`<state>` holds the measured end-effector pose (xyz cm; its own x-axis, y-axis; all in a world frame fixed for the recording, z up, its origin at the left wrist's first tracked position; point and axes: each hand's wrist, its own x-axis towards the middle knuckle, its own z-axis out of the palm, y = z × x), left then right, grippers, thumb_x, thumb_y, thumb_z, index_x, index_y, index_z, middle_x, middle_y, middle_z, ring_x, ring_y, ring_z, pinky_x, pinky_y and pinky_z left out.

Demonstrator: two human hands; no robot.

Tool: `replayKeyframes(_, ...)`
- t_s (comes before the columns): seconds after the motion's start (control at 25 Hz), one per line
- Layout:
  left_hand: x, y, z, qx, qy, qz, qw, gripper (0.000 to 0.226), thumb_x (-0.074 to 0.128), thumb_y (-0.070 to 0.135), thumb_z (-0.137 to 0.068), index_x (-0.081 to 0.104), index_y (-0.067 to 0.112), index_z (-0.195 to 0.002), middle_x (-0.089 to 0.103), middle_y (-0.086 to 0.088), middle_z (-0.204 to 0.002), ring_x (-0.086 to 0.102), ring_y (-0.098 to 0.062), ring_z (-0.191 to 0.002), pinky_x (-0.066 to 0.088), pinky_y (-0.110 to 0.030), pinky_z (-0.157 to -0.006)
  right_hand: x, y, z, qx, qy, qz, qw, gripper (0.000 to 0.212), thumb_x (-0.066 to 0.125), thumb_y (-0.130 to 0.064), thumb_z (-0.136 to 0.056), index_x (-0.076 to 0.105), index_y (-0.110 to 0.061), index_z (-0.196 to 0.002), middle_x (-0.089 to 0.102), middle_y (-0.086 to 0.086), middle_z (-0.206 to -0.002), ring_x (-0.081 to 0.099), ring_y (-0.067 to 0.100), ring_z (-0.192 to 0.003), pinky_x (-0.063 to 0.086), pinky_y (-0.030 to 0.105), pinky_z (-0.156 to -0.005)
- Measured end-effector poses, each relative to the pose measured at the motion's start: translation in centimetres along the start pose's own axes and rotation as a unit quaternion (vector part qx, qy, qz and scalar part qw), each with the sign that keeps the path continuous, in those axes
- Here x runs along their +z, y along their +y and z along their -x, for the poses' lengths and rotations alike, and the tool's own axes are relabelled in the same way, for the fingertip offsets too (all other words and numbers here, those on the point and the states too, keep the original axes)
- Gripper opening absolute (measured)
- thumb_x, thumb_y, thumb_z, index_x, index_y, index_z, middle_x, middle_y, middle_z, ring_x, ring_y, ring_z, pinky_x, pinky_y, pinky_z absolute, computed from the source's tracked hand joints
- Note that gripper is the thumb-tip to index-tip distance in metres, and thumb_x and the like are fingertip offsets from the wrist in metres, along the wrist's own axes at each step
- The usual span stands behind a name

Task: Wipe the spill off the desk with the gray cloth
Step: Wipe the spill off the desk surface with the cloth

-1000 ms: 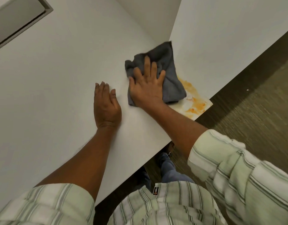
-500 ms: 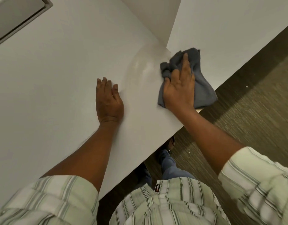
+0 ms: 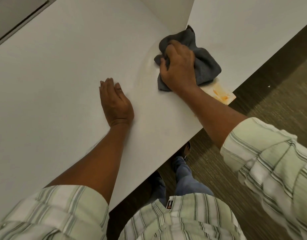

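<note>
The gray cloth (image 3: 203, 66) lies bunched on the white desk (image 3: 62, 84), close to its right corner. My right hand (image 3: 179, 66) presses down on the cloth, with the fingers curled into its folds. An orange spill (image 3: 222, 94) shows on the desk corner just right of the cloth, smeared and partly under it. A faint wet arc marks the desk to the left of the cloth. My left hand (image 3: 115, 102) rests flat on the desk, palm down, apart from the cloth.
A white partition wall (image 3: 244, 18) rises behind the cloth at the desk's right end. The desk's front edge runs diagonally, with dark carpet floor (image 3: 270, 92) beyond it. A recessed panel (image 3: 16, 16) sits at the far left.
My right hand has pulled the cloth back to the left and bunched it in curled fingers, which uncovers the orange spill at the corner. My left hand stays flat in place.
</note>
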<state>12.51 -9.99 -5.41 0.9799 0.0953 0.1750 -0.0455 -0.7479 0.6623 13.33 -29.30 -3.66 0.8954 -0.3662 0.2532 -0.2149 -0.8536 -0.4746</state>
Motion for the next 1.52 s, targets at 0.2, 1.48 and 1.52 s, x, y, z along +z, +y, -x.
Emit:
replayKeyframes(0.2, 0.3, -0.1, 0.0, 0.029, -0.019, -0.030, 0.999, 0.043, 0.034, 0.022, -0.100, 0.056, -0.005, -0.125, 0.056, -0.023, -0.134, 0.041, -0.037, -0.135, 0.027, -0.043, -0.118, -0.4, -0.7, 6.9, -0.107, -0.034, 0.054, 0.992, 0.040, 0.055, -0.029, -0.090, 0.059, -0.021, -0.129, 0.060, 0.008, -0.126, 0.055, 0.030, -0.112, 0.039, 0.044, -0.096)
replayKeyframes(1.48, -0.7, -0.2, 0.6, 0.061, -0.053, -0.047, 0.996, 0.044, 0.034, 0.026, -0.099, 0.060, -0.003, -0.119, 0.052, -0.024, -0.138, 0.034, -0.042, -0.138, 0.022, -0.048, -0.118, -1.8, 4.3, 5.5, 0.153, 0.008, 0.235, 0.960, 0.024, 0.038, -0.033, -0.097, 0.049, -0.016, -0.110, 0.050, 0.016, -0.122, 0.047, 0.036, -0.105, 0.032, 0.046, -0.078)
replayKeyframes(1.52, -0.6, -0.2, 0.5, 0.060, -0.057, -0.051, 0.995, 0.044, 0.033, 0.025, -0.099, 0.061, -0.003, -0.118, 0.052, -0.023, -0.138, 0.035, -0.042, -0.137, 0.022, -0.048, -0.118, -2.2, 4.7, 6.3, 0.160, 0.019, 0.242, 0.957, 0.022, 0.040, -0.031, -0.096, 0.048, -0.015, -0.108, 0.051, 0.017, -0.119, 0.048, 0.036, -0.104, 0.033, 0.047, -0.077)
